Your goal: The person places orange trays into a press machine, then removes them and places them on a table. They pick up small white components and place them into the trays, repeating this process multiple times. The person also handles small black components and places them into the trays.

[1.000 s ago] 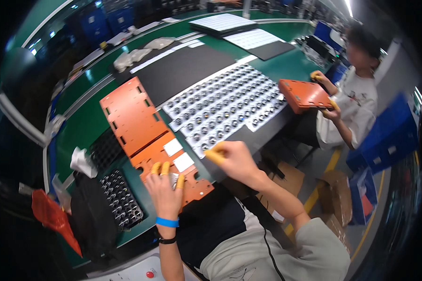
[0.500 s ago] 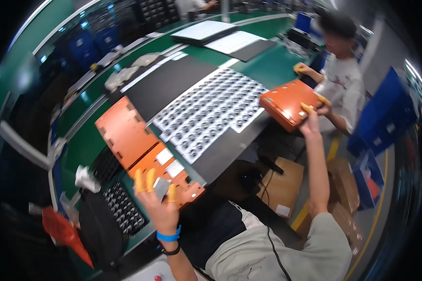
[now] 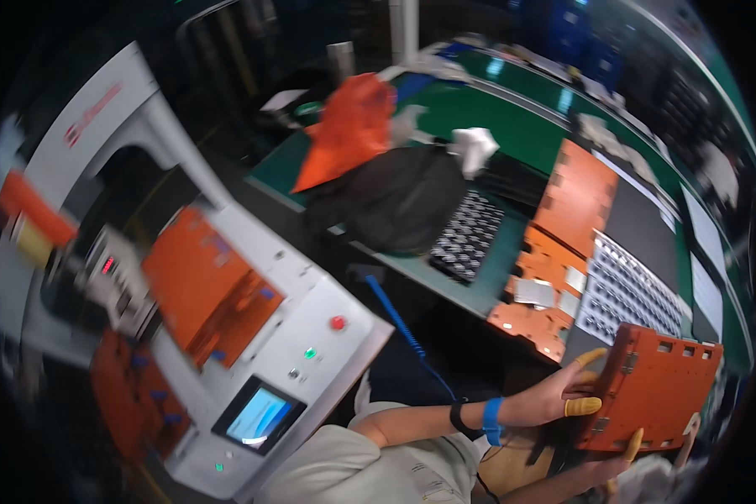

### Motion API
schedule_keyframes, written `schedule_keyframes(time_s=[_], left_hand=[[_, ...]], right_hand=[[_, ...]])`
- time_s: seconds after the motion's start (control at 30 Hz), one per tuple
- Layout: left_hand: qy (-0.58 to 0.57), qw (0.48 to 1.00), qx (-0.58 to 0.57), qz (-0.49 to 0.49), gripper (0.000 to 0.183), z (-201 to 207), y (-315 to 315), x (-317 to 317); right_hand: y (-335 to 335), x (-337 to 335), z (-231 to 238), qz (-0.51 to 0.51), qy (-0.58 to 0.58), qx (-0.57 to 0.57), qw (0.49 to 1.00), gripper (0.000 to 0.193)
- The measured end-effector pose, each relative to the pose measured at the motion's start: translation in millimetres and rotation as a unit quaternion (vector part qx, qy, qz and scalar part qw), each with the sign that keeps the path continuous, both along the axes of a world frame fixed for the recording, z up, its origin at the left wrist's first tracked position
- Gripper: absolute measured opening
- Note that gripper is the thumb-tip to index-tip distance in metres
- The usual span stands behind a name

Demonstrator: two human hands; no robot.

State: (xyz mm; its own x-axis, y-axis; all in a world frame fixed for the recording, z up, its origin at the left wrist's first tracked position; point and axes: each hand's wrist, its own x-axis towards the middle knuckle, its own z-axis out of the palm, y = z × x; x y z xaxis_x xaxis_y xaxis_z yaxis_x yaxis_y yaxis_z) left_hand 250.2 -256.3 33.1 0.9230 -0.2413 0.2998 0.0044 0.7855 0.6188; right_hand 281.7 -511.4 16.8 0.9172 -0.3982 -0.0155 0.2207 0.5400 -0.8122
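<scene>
The right hand [image 3: 616, 469] holds the box [image 3: 659, 388] by its lower edge, beside the surface [image 3: 476, 294]; the left hand [image 3: 550, 403], fingers apart, meets the box's left edge; whether it grips, I cannot tell.

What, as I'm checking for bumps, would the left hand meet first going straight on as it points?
Most likely the orange case: the left hand points toward its left edge. Any gap looks small, but depth is unclear, so they may be touching.

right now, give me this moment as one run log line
left hand: at orange case left edge | right hand: at its lower edge | white machine: screen lit
</scene>
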Motion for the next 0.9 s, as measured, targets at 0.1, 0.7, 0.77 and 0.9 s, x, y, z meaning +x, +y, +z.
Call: schedule_keyframes(time_s=[0.1,0.7,0.77,0.9], left_hand=[[0.045,0.963,-0.092,0.248,0.086,11,21,-29],[0.214,0.814,-0.049,0.538,0.052,52,218,-310],[0.241,0.792,-0.006,0.561,0.054,48,221,-317],[0.257,0.802,0.058,0.536,0.06,49,230,-330]], right_hand=[[72,-1,-21,0.193,0.009,0.051,0.98,0.048],[332,-60,19,0.782,0.061,0.11,0.61,0.075],[347,-60,20,0.795,0.086,0.123,0.588,0.075],[370,-48,29,0.809,0.117,0.135,0.559,0.074]])
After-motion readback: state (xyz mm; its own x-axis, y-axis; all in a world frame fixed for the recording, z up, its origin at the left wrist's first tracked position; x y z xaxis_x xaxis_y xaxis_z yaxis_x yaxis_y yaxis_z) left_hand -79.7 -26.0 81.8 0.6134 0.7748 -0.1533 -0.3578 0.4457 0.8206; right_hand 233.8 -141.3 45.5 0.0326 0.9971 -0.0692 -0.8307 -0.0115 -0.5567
